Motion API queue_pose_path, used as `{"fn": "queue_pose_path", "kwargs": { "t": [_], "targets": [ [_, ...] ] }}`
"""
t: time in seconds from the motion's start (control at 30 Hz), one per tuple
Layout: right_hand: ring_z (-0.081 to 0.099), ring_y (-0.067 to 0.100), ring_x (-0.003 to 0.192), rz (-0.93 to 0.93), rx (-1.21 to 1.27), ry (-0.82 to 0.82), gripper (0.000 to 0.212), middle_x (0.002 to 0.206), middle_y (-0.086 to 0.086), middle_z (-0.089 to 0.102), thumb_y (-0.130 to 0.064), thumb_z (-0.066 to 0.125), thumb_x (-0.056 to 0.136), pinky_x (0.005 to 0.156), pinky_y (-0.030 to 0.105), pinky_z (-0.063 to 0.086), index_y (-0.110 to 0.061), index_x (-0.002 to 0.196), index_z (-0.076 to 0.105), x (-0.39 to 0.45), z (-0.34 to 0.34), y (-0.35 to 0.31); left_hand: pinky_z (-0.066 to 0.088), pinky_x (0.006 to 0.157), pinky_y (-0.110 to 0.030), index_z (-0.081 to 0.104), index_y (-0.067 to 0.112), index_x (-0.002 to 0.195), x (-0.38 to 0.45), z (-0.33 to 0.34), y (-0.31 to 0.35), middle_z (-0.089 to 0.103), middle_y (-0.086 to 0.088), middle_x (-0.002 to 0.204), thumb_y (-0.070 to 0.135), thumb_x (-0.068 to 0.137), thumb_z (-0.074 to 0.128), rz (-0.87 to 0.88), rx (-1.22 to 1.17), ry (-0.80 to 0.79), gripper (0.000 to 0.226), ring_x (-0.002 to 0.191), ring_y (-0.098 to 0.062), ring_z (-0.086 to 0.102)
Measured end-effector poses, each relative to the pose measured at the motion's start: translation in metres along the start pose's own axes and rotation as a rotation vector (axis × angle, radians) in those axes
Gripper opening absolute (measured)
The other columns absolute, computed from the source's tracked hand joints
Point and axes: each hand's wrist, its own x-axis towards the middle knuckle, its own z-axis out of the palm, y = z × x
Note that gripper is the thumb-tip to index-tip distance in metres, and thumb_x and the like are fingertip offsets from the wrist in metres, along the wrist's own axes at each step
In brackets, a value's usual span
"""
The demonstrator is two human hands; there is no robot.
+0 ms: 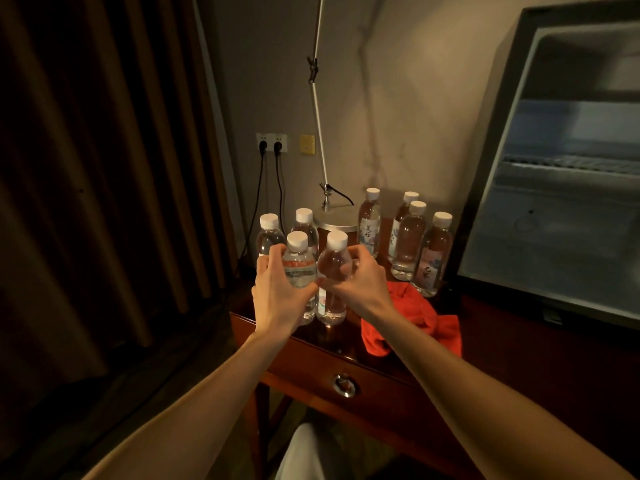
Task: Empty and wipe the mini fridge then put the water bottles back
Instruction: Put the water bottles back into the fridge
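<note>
Several clear water bottles with white caps stand on a small wooden table [311, 355]. My left hand [280, 289] wraps round the front left bottle [298, 261]. My right hand [360, 282] grips the front right bottle [334, 261] beside it. Two more bottles [270, 237] stand just behind these. Another group of bottles [408, 237] stands to the right, near the fridge. The mini fridge [554, 188] at the right is open, its pale inside and wire shelf bare. A red cloth [415, 323] lies crumpled on the table under my right wrist.
A lamp with a round metal base [335, 216] and a thin pole stands behind the bottles. Two black plugs sit in a wall socket [272, 144] with cables hanging down. Dark curtains [104, 185] fill the left. The table has a drawer with a ring pull [345, 385].
</note>
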Motion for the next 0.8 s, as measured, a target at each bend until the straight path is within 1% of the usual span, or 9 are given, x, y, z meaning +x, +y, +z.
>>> {"fn": "queue_pose_path", "kwargs": {
  "t": [0.13,0.23,0.3,0.4,0.47,0.53,0.67,0.73,0.8],
  "targets": [
    [0.061,-0.003,0.086,-0.010,0.025,0.022,0.059,0.100,-0.008,0.067,-0.033,0.089,0.064,0.069,0.016,0.047,-0.023,0.110,0.054,-0.009,-0.012,-0.002,0.052,0.079,-0.026,0.047,0.025,0.126,-0.007,-0.005,0.009,0.052,0.004,0.114,0.030,0.067,0.086,0.055,-0.028,0.022,0.071,0.096,-0.006,0.053],
    [0.059,-0.006,0.084,-0.038,0.019,0.070,0.058,0.098,-0.009,0.067,-0.032,0.088,0.065,0.069,0.016,0.047,-0.020,0.112,0.055,-0.015,-0.028,-0.004,0.040,0.073,-0.010,0.048,0.024,0.128,-0.011,-0.009,0.021,0.053,0.004,0.114,0.028,0.069,0.086,0.084,-0.032,0.025,0.070,0.094,-0.003,0.051],
    [0.060,-0.007,0.083,-0.056,0.029,0.101,0.060,0.097,-0.011,0.068,-0.031,0.089,0.064,0.070,0.018,0.049,-0.021,0.113,0.056,-0.019,-0.041,-0.006,0.033,0.069,-0.005,0.050,0.024,0.128,-0.014,-0.011,0.034,0.054,0.006,0.112,0.028,0.069,0.087,0.108,-0.046,0.031,0.070,0.092,-0.001,0.050],
    [0.065,-0.001,0.085,-0.100,0.037,0.147,0.059,0.097,-0.011,0.069,-0.035,0.088,0.064,0.074,0.023,0.054,-0.027,0.112,0.054,-0.025,-0.066,-0.009,0.034,0.068,-0.001,0.053,0.024,0.126,-0.020,-0.011,0.055,0.055,0.008,0.111,0.026,0.068,0.088,0.170,-0.079,0.033,0.068,0.093,0.000,0.050],
    [0.066,0.004,0.087,-0.129,0.024,0.180,0.058,0.098,-0.007,0.070,-0.036,0.088,0.066,0.076,0.026,0.056,-0.029,0.111,0.052,-0.030,-0.087,-0.009,0.037,0.074,-0.003,0.053,0.025,0.127,-0.022,-0.005,0.070,0.056,0.006,0.113,0.026,0.067,0.088,0.219,-0.100,0.027,0.069,0.095,0.000,0.049],
    [0.067,0.005,0.086,-0.152,0.002,0.226,0.056,0.098,-0.006,0.071,-0.042,0.086,0.067,0.075,0.028,0.057,-0.027,0.110,0.054,-0.033,-0.110,-0.007,0.043,0.080,-0.014,0.053,0.026,0.128,-0.023,0.004,0.086,0.059,0.004,0.114,0.029,0.067,0.088,0.261,-0.113,0.015,0.070,0.096,-0.001,0.050],
    [0.070,0.005,0.082,-0.153,0.040,0.360,0.053,0.094,-0.008,0.072,-0.044,0.086,0.066,0.072,0.035,0.059,-0.023,0.107,0.060,-0.031,-0.160,0.003,0.043,0.085,-0.022,0.054,0.024,0.131,-0.025,0.031,0.124,0.061,0.001,0.116,0.041,0.070,0.084,0.326,-0.155,-0.023,0.070,0.100,-0.008,0.055],
    [0.070,0.004,0.081,-0.153,0.022,0.429,0.053,0.092,-0.009,0.072,-0.043,0.087,0.066,0.071,0.033,0.059,-0.022,0.107,0.062,-0.028,-0.187,0.008,0.049,0.088,-0.034,0.053,0.027,0.131,-0.025,0.047,0.145,0.061,0.003,0.116,0.042,0.070,0.083,0.352,-0.184,-0.049,0.069,0.101,-0.013,0.059],
    [0.068,0.005,0.083,-0.142,-0.024,0.463,0.056,0.095,-0.010,0.071,-0.046,0.086,0.066,0.070,0.029,0.057,-0.022,0.110,0.061,-0.025,-0.216,0.016,0.048,0.087,-0.031,0.053,0.028,0.130,-0.026,0.066,0.167,0.061,0.005,0.115,0.039,0.070,0.083,0.392,-0.208,-0.075,0.068,0.101,-0.011,0.058]
  ]
}}
